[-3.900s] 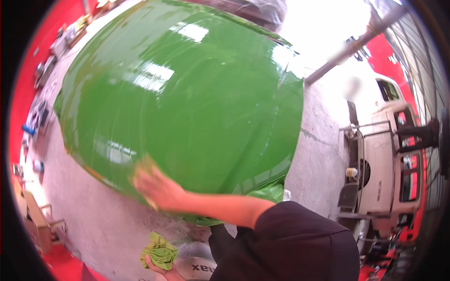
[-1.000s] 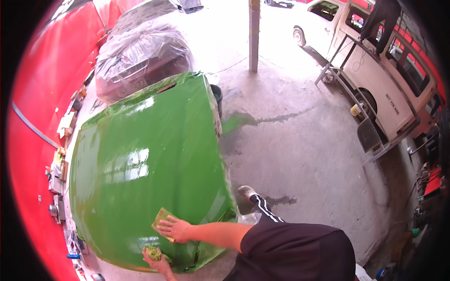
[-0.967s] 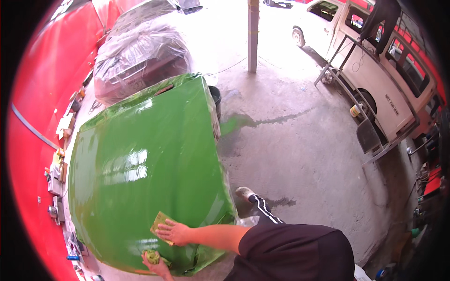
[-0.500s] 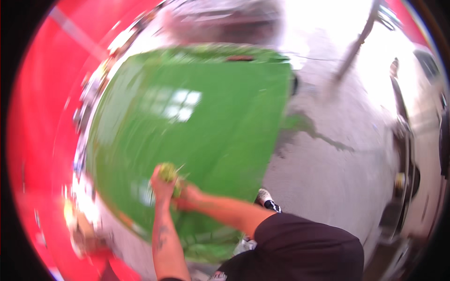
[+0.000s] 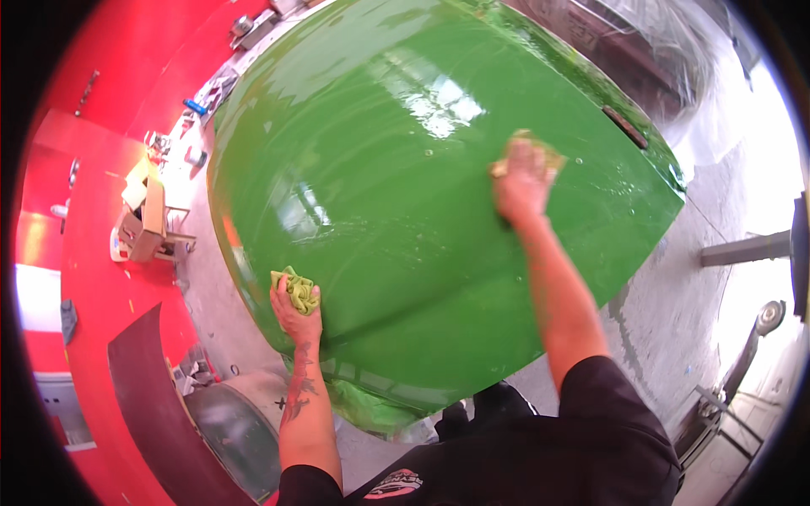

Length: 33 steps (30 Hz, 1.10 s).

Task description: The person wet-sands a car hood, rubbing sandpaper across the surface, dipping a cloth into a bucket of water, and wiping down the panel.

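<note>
A large glossy green car hood (image 5: 396, 211) fills the middle, with light streaks and small wet spots on its surface. My left hand (image 5: 297, 322) grips a bunched yellow-green cloth (image 5: 301, 293) over the hood's near left part. Further right and farther out, my right hand (image 5: 521, 192) presses a yellowish cloth (image 5: 553, 158) against the surface. The fingers lie along the top of this cloth, and its edges stick out around them. Part of the cloth under the palm is hidden.
A brown block (image 5: 624, 127) lies along the hood's far right edge. Beyond stands a vehicle under clear plastic sheeting (image 5: 675, 51). Cardboard boxes (image 5: 150, 221) sit by the red wall at left. A dark curved panel (image 5: 160, 405) stands near left; a grey post (image 5: 747, 250) is at right.
My hands were close together around yellow-green cloth; now they are wide apart. The right has reached outward and right with a cloth onto the hood. The view has also turned.
</note>
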Motion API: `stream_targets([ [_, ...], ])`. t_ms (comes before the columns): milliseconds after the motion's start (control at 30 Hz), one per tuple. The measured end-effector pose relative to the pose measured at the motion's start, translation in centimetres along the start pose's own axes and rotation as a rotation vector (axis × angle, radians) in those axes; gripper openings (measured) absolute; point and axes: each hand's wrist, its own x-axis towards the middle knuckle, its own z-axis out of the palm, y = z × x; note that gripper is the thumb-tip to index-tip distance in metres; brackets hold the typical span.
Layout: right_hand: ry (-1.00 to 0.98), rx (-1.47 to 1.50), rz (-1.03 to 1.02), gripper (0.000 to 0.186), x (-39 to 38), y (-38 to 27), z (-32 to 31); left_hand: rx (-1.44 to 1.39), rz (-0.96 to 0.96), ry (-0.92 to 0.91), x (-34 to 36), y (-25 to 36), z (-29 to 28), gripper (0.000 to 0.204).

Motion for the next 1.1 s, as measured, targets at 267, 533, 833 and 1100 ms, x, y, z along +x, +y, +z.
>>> stream_targets([
  [267,-0.278,0.127,-1.078,0.062,-13.2,-26.4,2.8,-0.032,-0.065,0.040,-1.1,-1.0,1.1,0.066],
  [533,-0.056,-0.106,-0.289,0.062,12.9,1.1,1.5,0.048,-0.042,0.099,-0.3,1.0,0.3,0.063],
  [833,-0.023,0.040,-0.582,0.071,6.4,-24.8,3.6,0.123,-0.075,0.036,-0.9,0.8,-0.1,0.064],
  [1100,-0.304,0.252,-1.285,0.056,-5.6,-42.7,4.4,0.034,-0.095,0.007,-1.6,-0.9,-0.7,0.066],
])
